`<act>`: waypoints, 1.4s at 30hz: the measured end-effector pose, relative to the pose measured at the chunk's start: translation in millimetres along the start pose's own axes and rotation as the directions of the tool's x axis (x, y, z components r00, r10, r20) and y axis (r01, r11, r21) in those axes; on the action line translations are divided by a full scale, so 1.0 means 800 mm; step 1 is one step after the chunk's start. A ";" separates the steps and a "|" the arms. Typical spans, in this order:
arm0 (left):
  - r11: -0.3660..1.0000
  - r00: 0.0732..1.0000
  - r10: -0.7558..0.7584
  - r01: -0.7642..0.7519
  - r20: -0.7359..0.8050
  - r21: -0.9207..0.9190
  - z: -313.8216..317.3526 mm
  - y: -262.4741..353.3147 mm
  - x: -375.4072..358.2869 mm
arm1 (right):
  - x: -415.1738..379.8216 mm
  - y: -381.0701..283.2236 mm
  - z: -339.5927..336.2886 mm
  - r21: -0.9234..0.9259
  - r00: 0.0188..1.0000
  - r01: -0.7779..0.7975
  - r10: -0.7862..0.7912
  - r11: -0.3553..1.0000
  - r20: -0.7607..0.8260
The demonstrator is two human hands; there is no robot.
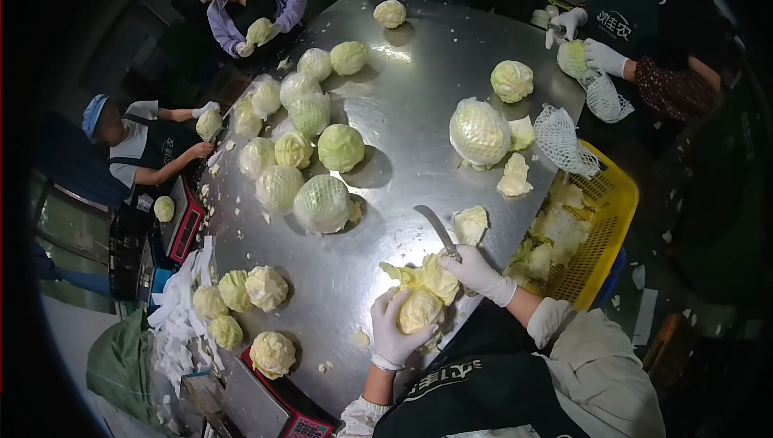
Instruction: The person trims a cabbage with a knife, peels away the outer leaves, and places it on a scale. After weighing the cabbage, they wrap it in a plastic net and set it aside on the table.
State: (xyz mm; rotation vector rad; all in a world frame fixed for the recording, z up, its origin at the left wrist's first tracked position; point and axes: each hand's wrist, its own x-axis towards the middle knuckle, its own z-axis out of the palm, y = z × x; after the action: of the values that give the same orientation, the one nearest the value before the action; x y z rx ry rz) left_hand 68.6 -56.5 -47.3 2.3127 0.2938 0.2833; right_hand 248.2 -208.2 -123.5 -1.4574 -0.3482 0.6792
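Both my hands wear white gloves at the near edge of a metal table. My left hand [396,332] is wrapped round the left side of a pale cabbage [420,311], whose loose outer leaves [439,278] spread out above it. In my right hand [477,270] is a knife [437,227], its curved blade pointing up and to the left over the table. The fingers of that hand are beside the loose leaves. A detached leaf [469,225] lies just beyond the knife.
On the metal table [419,172] stand several cabbages, some net-wrapped [322,204]. A yellow basket [616,196] with leaves is at the right edge. Red scales [302,426] and white strips [181,309] are at the left. Three co-workers stand round the table, each with a cabbage.
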 end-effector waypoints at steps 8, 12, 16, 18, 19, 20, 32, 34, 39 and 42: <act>0.998 0.999 -0.037 0.035 -0.031 -0.054 -0.014 -0.024 -0.033 | 0.000 -0.026 -0.026 -0.217 0.972 -0.120 0.160 0.969 0.175; 0.989 0.989 -0.115 0.122 -0.089 0.083 -0.004 0.003 -0.024 | -0.053 -0.077 0.033 -0.508 0.893 0.426 -0.261 0.749 0.366; 0.965 0.990 -0.038 0.072 -0.137 0.254 0.004 0.017 -0.020 | -0.037 -0.058 0.048 -0.577 0.944 0.327 -0.228 0.748 0.239; 0.963 0.988 -0.025 0.064 -0.153 0.261 0.005 0.017 -0.023 | -0.023 -0.050 0.041 -0.658 0.951 0.287 -0.287 0.696 0.112; 0.967 0.988 -0.022 0.060 -0.152 0.249 0.003 0.017 -0.024 | -0.017 -0.042 0.040 -0.658 0.950 0.294 -0.289 0.693 0.119; 0.969 0.989 -0.021 0.056 -0.149 0.239 0.001 0.016 -0.026 | -0.011 -0.032 0.038 -0.700 0.957 0.264 -0.271 0.664 0.104; 0.967 0.983 0.056 -0.010 -0.173 0.255 0.005 0.011 -0.103 | -0.005 -0.126 0.033 -0.787 0.943 0.315 -0.080 0.530 0.323; 0.960 0.984 0.127 -0.090 -0.125 0.267 0.008 0.015 -0.096 | -0.013 -0.118 0.043 -0.613 0.834 0.404 0.002 0.679 0.552; 0.919 0.980 0.182 -0.139 -0.084 0.370 0.022 0.014 -0.100 | -0.009 -0.120 0.055 -0.603 0.721 0.374 0.188 0.705 0.667; 0.903 0.979 0.196 -0.155 -0.063 0.402 0.024 0.017 -0.097 | 0.006 -0.115 0.046 -0.574 0.661 0.465 0.167 0.674 0.731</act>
State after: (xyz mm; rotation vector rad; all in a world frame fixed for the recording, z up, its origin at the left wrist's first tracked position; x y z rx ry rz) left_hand 2.3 -101.4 -59.2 2.7375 0.2059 0.4706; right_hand 249.1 -173.4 -30.4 -1.7954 -1.5597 1.0432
